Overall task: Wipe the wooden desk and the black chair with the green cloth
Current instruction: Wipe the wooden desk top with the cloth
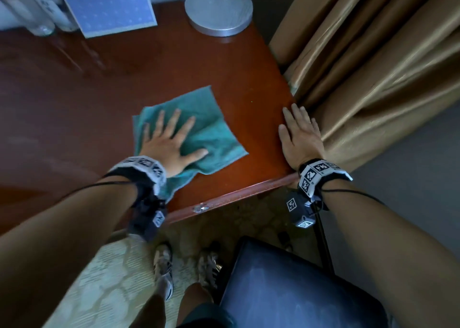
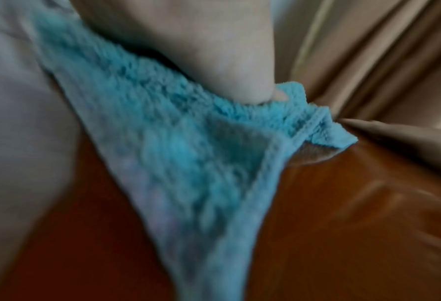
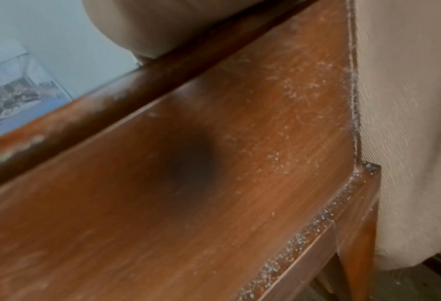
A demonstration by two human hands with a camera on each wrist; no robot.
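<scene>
No legible writing. Left hand (image 1: 171,143), fingers spread flat, presses green cloth (image 1: 209,118) onto wooden desk (image 1: 249,78) near front edge. Right hand (image 1: 300,133) flat, holding nothing, at front right corner.

Bare forearms, banded wrists, trainers below.
Each wrist wears a black strap (image 1: 321,175) faced with white squares of black-and-white code markers, a dark camera block (image 1: 302,212) beneath, thin black cables trailing; grey-white trainers (image 1: 164,270), dark shorts.

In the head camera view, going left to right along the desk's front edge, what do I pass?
Left hand pressing flat on the green terry cloth → bare reddish wooden desk → right hand → tan pleated curtain.
</scene>
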